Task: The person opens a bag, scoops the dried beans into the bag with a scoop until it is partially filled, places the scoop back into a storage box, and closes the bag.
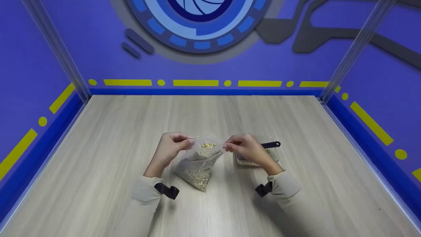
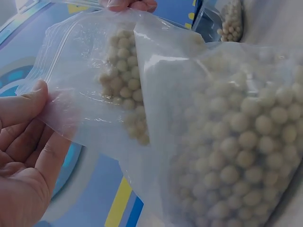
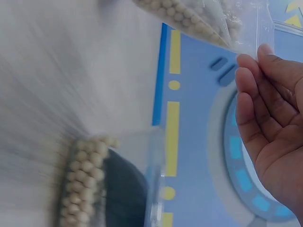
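A clear zip bag (image 1: 192, 164) holds many small round beige beads or beans (image 2: 246, 146) that look like soybeans or chickpeas. My left hand (image 1: 171, 148) pinches one top corner of it between thumb and fingers. The opposite top corner is pinched by my right hand (image 1: 245, 146). Between the two hands the bag's mouth is spread, and some of the round pieces show through it in the head view. The filled bottom of the bag hangs toward me, tilted. In the left wrist view the plastic is folded across its middle.
Under my right forearm stands a clear box (image 3: 158, 184) with more of the same round pieces (image 3: 83, 182). A black scoop (image 1: 271, 144) lies in it, its handle over the rim. Blue panels (image 1: 210, 70) border the wooden table (image 1: 131, 118) at the back and both sides.
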Demonstrator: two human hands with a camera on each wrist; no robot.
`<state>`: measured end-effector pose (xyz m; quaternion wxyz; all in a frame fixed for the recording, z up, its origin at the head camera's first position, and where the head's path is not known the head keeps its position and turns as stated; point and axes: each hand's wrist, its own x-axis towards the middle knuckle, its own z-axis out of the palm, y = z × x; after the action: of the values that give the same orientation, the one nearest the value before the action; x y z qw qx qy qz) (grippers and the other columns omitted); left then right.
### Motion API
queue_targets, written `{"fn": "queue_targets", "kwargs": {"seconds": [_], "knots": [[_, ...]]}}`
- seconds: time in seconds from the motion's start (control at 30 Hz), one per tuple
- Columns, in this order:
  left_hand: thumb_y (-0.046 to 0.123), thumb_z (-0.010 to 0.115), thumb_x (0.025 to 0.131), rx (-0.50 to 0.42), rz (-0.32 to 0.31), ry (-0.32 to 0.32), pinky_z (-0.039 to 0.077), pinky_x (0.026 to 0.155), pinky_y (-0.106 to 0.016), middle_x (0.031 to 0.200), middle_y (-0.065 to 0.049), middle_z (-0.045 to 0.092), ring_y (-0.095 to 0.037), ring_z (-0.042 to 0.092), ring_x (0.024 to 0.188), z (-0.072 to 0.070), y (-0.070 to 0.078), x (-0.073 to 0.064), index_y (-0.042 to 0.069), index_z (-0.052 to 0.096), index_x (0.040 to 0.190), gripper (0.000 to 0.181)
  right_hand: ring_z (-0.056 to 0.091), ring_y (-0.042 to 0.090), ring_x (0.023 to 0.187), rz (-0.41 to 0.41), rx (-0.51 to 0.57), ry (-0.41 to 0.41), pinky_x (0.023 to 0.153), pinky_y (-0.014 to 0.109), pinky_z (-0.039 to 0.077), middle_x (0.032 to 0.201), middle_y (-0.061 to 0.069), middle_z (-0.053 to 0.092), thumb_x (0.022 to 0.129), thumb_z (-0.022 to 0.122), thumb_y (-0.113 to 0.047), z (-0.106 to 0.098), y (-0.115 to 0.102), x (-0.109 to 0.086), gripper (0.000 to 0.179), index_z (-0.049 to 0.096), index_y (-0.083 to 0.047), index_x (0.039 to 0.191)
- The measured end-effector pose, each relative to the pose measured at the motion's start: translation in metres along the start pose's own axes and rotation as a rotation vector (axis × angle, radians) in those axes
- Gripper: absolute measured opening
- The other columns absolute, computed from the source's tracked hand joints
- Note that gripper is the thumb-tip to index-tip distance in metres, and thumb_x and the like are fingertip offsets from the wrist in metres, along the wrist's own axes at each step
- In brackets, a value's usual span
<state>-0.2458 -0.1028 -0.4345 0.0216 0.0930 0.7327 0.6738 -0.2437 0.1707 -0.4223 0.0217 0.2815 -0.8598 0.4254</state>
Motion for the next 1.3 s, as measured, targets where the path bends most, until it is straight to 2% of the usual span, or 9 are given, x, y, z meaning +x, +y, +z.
{"fn": "queue_targets", "kwargs": {"seconds": [0.27,0.53,0.73,0.87,1.0,1.3], "knots": [[0.001,0.07,0.084,-0.079,-0.002,-0.004,0.058,0.074,-0.026,0.08,-0.001,0.069,-0.011,0.068,0.076,0.007,0.015,-0.003,-0.011,0.07,0.096,0.016,0.066,0.009,0.071,-0.054,0.007,0.031,0.064,0.02,0.054,0.08,0.011,0.072,0.09,0.066,-0.015,-0.017,-0.008,0.003,0.016,0.074,-0.001,0.088],[-0.001,0.069,0.085,-0.158,0.002,-0.028,0.059,0.075,-0.028,0.08,-0.001,0.068,-0.012,0.068,0.076,0.01,0.023,-0.007,-0.014,0.067,0.096,0.017,0.066,0.006,0.072,-0.006,0.014,0.059,0.064,0.019,0.054,0.082,0.009,0.073,0.089,0.067,-0.018,-0.03,-0.012,0.002,0.017,0.074,-0.003,0.089],[0.005,0.068,0.087,-0.141,0.003,-0.049,0.058,0.078,-0.027,0.083,0.0,0.067,-0.011,0.066,0.079,0.012,0.017,-0.009,-0.011,0.067,0.098,0.02,0.061,0.003,0.07,0.028,0.024,0.071,0.06,0.016,0.048,0.083,0.012,0.072,0.09,0.067,-0.02,-0.024,-0.002,0.001,0.02,0.073,-0.001,0.091],[0.008,0.068,0.088,-0.115,0.007,-0.049,0.057,0.079,-0.026,0.086,-0.002,0.067,-0.012,0.065,0.082,0.014,0.014,-0.01,-0.008,0.068,0.098,0.02,0.058,0.005,0.072,0.054,0.051,0.072,0.064,0.017,0.048,0.086,0.011,0.071,0.09,0.068,-0.02,-0.019,0.003,-0.001,0.019,0.071,-0.002,0.094],[0.009,0.069,0.087,-0.098,0.004,-0.03,0.057,0.078,-0.025,0.087,-0.003,0.068,-0.012,0.065,0.082,0.015,0.014,-0.011,-0.006,0.068,0.097,0.018,0.06,0.007,0.073,0.058,0.106,0.088,0.065,0.018,0.05,0.087,0.01,0.07,0.088,0.069,-0.018,-0.014,0.005,-0.002,0.017,0.07,-0.002,0.093],[0.004,0.069,0.086,-0.11,-0.036,0.03,0.058,0.076,-0.024,0.083,-0.005,0.066,-0.012,0.065,0.078,0.015,0.014,-0.01,-0.007,0.067,0.092,0.013,0.054,0.003,0.065,0.068,0.155,0.146,0.057,0.015,0.043,0.078,0.009,0.065,0.087,0.07,-0.014,-0.009,0.007,-0.001,0.017,0.068,0.003,0.085]]}}
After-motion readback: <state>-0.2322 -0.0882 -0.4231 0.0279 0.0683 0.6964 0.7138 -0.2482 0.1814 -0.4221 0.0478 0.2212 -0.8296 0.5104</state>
